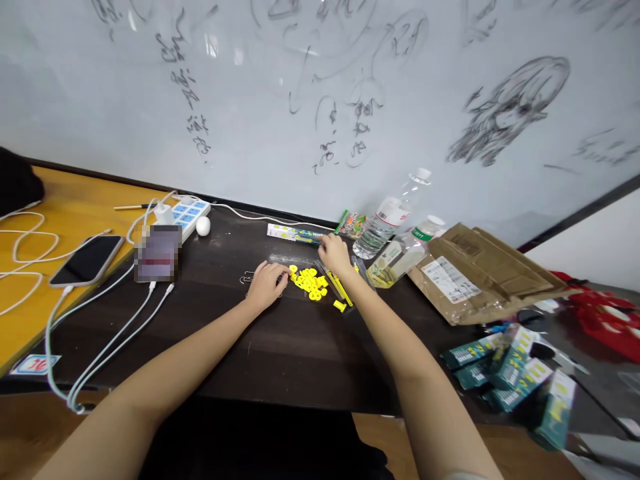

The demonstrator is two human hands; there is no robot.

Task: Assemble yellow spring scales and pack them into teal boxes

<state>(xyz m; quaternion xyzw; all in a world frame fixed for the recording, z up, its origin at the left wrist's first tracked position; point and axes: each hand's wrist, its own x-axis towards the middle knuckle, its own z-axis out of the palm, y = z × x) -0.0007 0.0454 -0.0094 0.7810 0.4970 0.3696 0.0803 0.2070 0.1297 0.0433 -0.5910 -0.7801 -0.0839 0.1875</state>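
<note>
My left hand (267,285) rests low over the dark table, fingers bent and thumb apart, with nothing visible in its grasp. Thin bent metal wires (247,276) lie beside its fingers. Just right of it is a loose pile of small yellow plastic parts (311,283). Farther back, my right hand (336,253) has its fingers closed at the right end of a narrow white-and-teal printed box (295,233); the fingertips are partly hidden. Yellow sticks (341,287) in clear plastic lie under my right wrist, near a single yellow piece (340,306).
Two plastic bottles (383,227) and a brown parcel (465,273) stand to the right, with several teal boxes (517,383) nearer. A power strip (189,217), a white ball (203,226), a phone (87,260) and cables occupy the left. A whiteboard (240,120) rises behind.
</note>
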